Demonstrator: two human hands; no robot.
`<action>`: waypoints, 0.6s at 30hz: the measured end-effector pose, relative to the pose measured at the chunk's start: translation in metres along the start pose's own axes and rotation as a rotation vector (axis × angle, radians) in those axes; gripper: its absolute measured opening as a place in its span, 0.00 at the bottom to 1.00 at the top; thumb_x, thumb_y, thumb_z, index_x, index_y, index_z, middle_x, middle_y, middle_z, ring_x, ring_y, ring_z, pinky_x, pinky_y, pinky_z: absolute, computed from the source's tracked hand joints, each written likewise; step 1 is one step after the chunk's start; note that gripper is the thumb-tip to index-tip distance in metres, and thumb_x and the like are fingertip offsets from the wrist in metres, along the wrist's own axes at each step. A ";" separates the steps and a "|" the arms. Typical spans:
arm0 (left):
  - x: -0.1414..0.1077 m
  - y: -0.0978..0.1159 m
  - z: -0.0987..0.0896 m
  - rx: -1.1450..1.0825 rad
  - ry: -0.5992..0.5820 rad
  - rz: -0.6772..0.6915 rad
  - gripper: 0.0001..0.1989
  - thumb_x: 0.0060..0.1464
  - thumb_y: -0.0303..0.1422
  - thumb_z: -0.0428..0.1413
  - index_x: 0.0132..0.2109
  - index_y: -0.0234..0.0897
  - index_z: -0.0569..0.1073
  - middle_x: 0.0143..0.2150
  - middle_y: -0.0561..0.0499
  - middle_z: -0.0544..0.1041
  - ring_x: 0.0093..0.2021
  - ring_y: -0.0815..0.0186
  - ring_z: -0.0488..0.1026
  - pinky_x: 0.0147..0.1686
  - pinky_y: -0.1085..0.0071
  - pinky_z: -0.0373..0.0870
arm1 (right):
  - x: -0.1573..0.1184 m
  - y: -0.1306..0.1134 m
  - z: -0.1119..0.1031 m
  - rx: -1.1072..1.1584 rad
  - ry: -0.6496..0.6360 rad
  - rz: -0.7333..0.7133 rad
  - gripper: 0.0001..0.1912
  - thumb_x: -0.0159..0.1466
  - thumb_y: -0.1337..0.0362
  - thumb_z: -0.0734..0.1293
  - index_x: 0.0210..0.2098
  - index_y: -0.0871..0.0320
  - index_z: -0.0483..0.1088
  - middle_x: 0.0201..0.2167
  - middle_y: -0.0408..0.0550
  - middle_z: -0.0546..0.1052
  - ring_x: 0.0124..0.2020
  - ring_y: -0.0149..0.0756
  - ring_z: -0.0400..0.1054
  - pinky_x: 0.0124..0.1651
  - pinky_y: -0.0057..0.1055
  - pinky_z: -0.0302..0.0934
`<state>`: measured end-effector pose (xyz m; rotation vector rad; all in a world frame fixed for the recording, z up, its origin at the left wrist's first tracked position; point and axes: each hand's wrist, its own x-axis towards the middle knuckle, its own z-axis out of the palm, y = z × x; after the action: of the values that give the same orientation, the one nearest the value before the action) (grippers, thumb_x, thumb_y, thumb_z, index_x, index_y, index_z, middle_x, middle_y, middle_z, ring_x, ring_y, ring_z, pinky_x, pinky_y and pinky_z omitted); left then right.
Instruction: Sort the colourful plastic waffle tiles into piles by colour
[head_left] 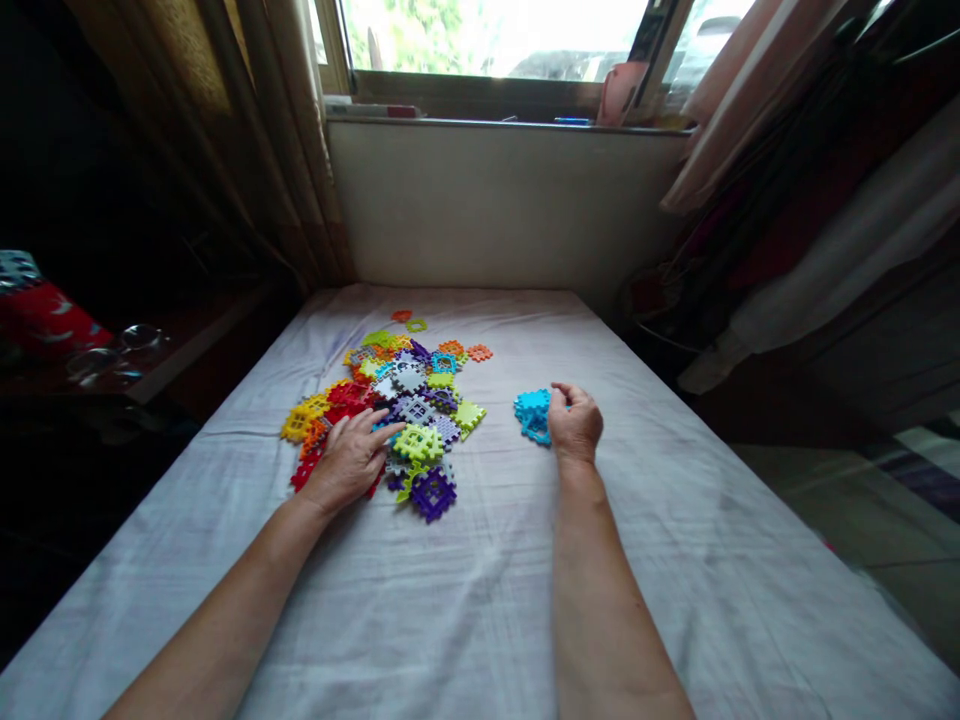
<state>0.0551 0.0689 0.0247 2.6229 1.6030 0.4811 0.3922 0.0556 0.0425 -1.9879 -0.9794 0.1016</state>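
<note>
A heap of colourful plastic interlocking tiles with notched edges lies on the white sheet, with lime green tiles [418,442], a purple tile [433,494], red tiles [351,398] and yellow tiles [301,420] among them. My left hand [351,458] rests over the heap's near left side, its fingers stretched and apart, touching tiles. To the right, apart from the heap, sits a small group of blue tiles [533,415]. My right hand [576,420] is at that group's right edge with its fingers curled in; whatever they hold is hidden.
The sheet-covered bed [465,620] reaches the wall under the window. On the left, a dark side table [187,345] carries glasses [142,340] and a red patterned object [49,315]. Curtains [277,150] hang at left, clothes [847,240] at right. Several small objects line the sill.
</note>
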 end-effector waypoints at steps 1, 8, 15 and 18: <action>-0.003 0.001 0.001 -0.012 0.002 0.015 0.22 0.59 0.31 0.50 0.56 0.56 0.76 0.63 0.49 0.73 0.66 0.53 0.65 0.65 0.43 0.56 | -0.004 -0.008 0.004 0.031 -0.083 -0.042 0.18 0.63 0.64 0.60 0.43 0.59 0.80 0.40 0.54 0.80 0.43 0.42 0.73 0.49 0.35 0.65; -0.031 0.000 0.002 -0.005 0.087 0.124 0.20 0.60 0.30 0.50 0.54 0.54 0.77 0.61 0.49 0.75 0.66 0.51 0.65 0.65 0.39 0.53 | -0.067 -0.074 0.027 0.005 -0.663 -0.537 0.12 0.65 0.56 0.67 0.44 0.51 0.79 0.45 0.47 0.81 0.46 0.36 0.74 0.51 0.31 0.64; -0.047 -0.012 -0.002 -0.063 0.259 0.113 0.12 0.62 0.40 0.53 0.47 0.45 0.78 0.57 0.47 0.78 0.63 0.51 0.68 0.65 0.43 0.55 | -0.109 -0.090 0.027 -0.213 -0.769 -0.807 0.14 0.62 0.56 0.72 0.45 0.53 0.78 0.47 0.50 0.79 0.49 0.41 0.71 0.54 0.36 0.63; -0.044 -0.012 -0.005 -0.176 0.362 0.118 0.14 0.64 0.41 0.51 0.48 0.42 0.77 0.51 0.46 0.80 0.55 0.56 0.74 0.60 0.51 0.65 | -0.115 -0.085 0.025 -0.198 -0.721 -0.778 0.11 0.63 0.57 0.71 0.43 0.53 0.78 0.44 0.50 0.79 0.47 0.41 0.72 0.52 0.36 0.64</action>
<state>0.0246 0.0358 0.0164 2.6156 1.4054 1.1048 0.2525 0.0203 0.0587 -1.6052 -2.2334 0.3048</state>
